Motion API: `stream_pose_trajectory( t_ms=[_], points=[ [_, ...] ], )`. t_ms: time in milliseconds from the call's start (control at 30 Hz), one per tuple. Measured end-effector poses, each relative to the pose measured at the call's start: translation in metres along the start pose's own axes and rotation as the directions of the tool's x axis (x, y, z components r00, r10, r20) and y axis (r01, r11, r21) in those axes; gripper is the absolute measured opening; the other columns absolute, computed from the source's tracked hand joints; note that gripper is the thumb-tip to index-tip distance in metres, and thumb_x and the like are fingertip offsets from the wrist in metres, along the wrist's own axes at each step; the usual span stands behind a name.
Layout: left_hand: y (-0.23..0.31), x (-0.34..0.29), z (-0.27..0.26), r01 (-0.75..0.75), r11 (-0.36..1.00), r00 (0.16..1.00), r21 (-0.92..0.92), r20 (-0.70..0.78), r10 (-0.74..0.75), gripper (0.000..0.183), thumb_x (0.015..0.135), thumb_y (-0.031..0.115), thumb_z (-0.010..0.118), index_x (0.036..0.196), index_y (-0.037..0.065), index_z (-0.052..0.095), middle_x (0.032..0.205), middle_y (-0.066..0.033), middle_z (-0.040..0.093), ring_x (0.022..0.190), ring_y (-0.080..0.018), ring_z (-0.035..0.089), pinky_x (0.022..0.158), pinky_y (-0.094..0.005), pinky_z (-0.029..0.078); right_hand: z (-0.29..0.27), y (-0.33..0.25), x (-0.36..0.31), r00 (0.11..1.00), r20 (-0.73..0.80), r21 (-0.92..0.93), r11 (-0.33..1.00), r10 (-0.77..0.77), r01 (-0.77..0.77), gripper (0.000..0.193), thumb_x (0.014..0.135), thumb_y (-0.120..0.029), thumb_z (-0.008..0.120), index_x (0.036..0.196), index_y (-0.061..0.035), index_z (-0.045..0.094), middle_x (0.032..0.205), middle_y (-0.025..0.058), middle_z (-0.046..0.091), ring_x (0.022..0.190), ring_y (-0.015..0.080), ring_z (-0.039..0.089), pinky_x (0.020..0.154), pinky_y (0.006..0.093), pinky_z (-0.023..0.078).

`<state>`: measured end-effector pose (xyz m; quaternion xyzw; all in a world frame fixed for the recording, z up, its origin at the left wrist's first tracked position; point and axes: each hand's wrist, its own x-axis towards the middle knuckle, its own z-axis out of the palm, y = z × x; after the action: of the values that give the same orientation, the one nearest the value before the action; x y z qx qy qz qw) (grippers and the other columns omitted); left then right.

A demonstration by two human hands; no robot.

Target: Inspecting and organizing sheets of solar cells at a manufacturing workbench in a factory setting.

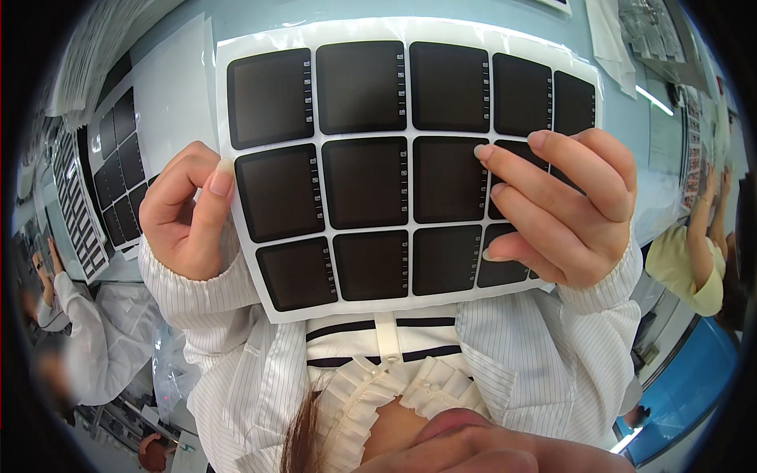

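A large white sheet (pixel 318 189) carries three rows of black, round-cornered square stickers or panels (pixel 448 85), each with small white marks down its right side. It is tilted up in front of my chest. My left hand (pixel 193 211) is closed at its left edge, thumb on the front and the other fingers curled, pinching the margin. Over the right part lies my right hand (pixel 564 206), fingers spread and stretched out, fingertips on or just above the dark panels. It covers several panels there. What lies behind the sheet is hidden.
Another sheet with dark panels (pixel 120 162) lies at the left beside a black-and-white striped sheet (pixel 77 209). Stacked clear or white sheets (pixel 102 59) stand at the far left. The pale table (pixel 505 14) extends behind. Co-workers' arms (pixel 700 229) show at right, and a white sleeve (pixel 83 315) at left.
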<state>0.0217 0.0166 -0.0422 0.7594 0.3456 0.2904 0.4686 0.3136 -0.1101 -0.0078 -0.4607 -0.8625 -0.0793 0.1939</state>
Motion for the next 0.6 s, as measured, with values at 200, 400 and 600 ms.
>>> stream_pose_trajectory(
  t_ms=[200, 400, 600],
  points=[
    [0.001, 0.001, 0.002, 0.026, 1.000, 1.000, -0.012, -0.012, -0.026, 0.018, 0.080, 0.006, 0.055, 0.065, -0.002, 0.051, 0.063, -0.0034, 0.048, 0.057, -0.0093, 0.038, 0.055, -0.0223, 0.029, -0.005, 0.002, -0.003, 0.999, -0.008, -0.012, 0.999, 0.050, -0.050, 0.038, 0.085, -0.041, 0.049, 0.077, -0.0044, 0.058, 0.088, 0.0075, 0.067, 0.098, 0.0251, 0.052, 0.075, 0.0347, 0.043],
    [0.002, -0.003, 0.001, 0.040, 0.999, 0.999, 0.000, -0.024, -0.040, 0.018, 0.081, 0.006, 0.054, 0.065, -0.002, 0.050, 0.062, -0.0027, 0.046, 0.056, -0.0090, 0.037, 0.054, -0.0224, 0.028, -0.008, 0.003, 0.003, 0.991, 0.134, 0.112, 0.993, 0.021, -0.036, 0.043, 0.087, -0.042, 0.046, 0.076, -0.0008, 0.057, 0.082, 0.0131, 0.066, 0.096, 0.0325, 0.059, 0.081, 0.0423, 0.043],
    [0.005, 0.002, 0.004, 0.028, 1.000, 0.999, -0.006, -0.025, -0.028, 0.019, 0.081, 0.005, 0.054, 0.064, -0.002, 0.050, 0.062, -0.0021, 0.045, 0.056, -0.0084, 0.036, 0.053, -0.0222, 0.027, -0.027, 0.011, -0.013, 0.992, -0.100, 0.037, 0.997, 0.071, -0.068, 0.041, 0.092, -0.035, 0.041, 0.080, 0.0015, 0.057, 0.072, 0.0153, 0.065, 0.080, 0.0363, 0.063, 0.072, 0.0431, 0.046]
  ],
)
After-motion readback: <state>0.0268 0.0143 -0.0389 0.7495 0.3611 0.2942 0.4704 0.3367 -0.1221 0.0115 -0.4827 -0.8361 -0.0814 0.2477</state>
